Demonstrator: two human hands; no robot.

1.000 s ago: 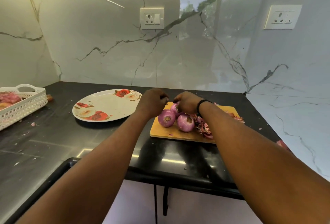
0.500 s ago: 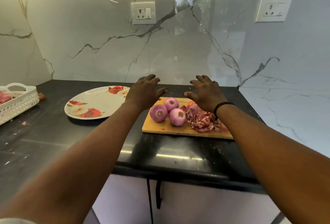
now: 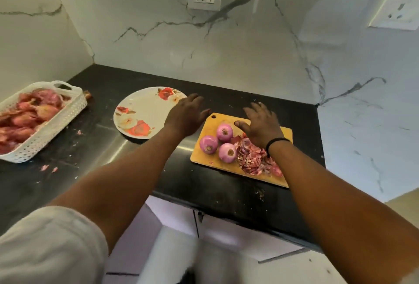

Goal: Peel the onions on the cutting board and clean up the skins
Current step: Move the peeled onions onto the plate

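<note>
While skins [image 3: 255, 159] crowd the onions [image 3: 224, 133], both hands [image 3: 260, 125] hover empty.

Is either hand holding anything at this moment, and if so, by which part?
Nothing is held. The left hand and right hand are both open with fingers spread above the cutting board.

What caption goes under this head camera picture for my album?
Open hands hover over three peeled onions and skins on a cutting board.

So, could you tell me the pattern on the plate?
White plate with red and orange flowers, head view.
</note>
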